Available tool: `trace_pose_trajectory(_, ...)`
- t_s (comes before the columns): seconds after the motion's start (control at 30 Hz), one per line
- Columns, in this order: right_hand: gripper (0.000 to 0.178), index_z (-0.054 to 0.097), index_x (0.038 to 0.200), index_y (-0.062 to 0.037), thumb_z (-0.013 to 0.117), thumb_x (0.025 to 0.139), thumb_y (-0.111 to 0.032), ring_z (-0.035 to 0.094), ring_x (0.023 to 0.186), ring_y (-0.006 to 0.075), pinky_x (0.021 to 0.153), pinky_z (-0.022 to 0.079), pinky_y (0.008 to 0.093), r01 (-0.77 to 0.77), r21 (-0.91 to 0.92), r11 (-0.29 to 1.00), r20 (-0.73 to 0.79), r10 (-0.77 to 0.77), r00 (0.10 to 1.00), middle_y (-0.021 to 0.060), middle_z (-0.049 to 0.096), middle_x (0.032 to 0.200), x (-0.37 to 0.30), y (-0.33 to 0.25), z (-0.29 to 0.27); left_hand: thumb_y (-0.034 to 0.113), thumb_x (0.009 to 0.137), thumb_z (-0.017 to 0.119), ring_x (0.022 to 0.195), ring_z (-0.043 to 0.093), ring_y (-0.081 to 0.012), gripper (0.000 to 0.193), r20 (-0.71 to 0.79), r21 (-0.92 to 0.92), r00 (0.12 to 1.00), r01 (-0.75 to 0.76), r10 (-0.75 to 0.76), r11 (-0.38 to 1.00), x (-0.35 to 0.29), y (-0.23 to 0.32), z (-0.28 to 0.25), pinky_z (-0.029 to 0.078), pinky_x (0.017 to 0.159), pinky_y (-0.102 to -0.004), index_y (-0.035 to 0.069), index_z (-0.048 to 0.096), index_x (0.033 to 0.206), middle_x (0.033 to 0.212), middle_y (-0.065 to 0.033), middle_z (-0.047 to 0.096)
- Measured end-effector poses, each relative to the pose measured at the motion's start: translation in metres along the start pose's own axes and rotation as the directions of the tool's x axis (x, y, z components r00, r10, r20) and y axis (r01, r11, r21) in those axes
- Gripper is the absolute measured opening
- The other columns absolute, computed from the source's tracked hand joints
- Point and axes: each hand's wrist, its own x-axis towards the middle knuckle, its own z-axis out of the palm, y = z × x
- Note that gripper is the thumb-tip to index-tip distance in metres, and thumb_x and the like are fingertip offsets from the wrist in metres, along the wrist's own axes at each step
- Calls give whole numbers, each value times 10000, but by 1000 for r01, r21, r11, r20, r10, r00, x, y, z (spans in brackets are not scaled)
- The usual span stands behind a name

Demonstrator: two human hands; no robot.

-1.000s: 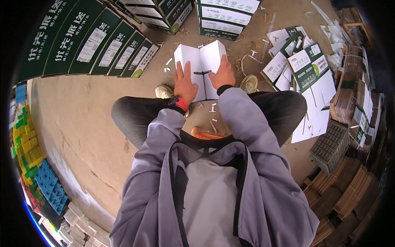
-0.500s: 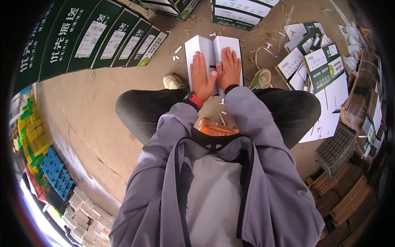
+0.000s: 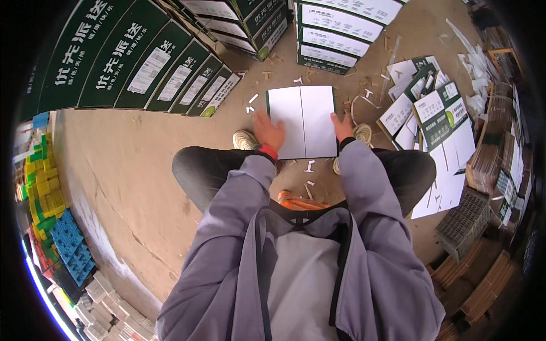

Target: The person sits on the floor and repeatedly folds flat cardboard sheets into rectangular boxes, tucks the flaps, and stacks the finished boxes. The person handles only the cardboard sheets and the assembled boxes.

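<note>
A carton point(image 3: 318, 122) with a white face and dark green edges lies between my feet, a straight seam running down its middle. The two white halves are flat and meet at that seam. My left hand point(image 3: 268, 131), slightly blurred, is over the carton's left edge with its fingers apart. At the right edge is my right hand point(image 3: 343, 126), its thumb apart from the fingers and near the rim. Neither hand is wrapped round anything.
Stacked green and white cartons point(image 3: 136, 62) curve along the far left; another stack point(image 3: 335, 34) stands ahead. Flattened carton pieces point(image 3: 438, 113) lie on the right beside a grey crate point(image 3: 463, 221). Paper scraps point(image 3: 310, 166) litter the floor. My shoes point(image 3: 244, 140) flank the carton.
The carton's two white halves, sloped into a valley under my palms before, now lie flat. My hands have moved apart to its left and right edges. The view has shifted.
</note>
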Motion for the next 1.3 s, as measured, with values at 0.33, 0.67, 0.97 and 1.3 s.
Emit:
trace_pose_trajectory(0.33,546,706,1280,-77,482,1113,-546,627,1257,223,1095,448,395,-197,882,428,263,-101,959,79,716,1310,-91,-72,-85,649,1116,380,1352,561,-277,755,291,-942,944,255,-154,-218,-28,-41,-92,325,1220,-432,-11,621,1389,1339,-128,703)
trace_pose_trajectory(0.67,544,735,1248,-142,579,1057,-627,717,1018,275,929,556,454,-728,465,504,538,492,684,62,761,1124,-104,-4,-67,747,1061,422,1351,590,-413,929,674,-681,705,708,-219,186,-50,-86,4,437,1148,-455,-46,525,1533,1457,-194,662)
trace_pose_trajectory(0.97,229,673,1143,-68,701,931,-151,658,1108,374,924,520,527,638,-305,707,35,-661,750,159,695,1118,-88,-77,-55,422,1005,614,1106,668,-554,567,508,-149,857,187,-87,971,-65,-47,5,533,997,-583,-113,651,1190,1127,-392,699)
trace_pose_trajectory(1.3,241,780,1150,-167,643,955,-205,757,1076,372,910,607,539,583,-645,494,658,-29,753,150,791,1121,11,-2,52,249,963,642,1071,673,-526,443,510,-144,847,257,-151,956,-70,-32,6,545,958,-591,-42,633,1297,1132,-331,706)
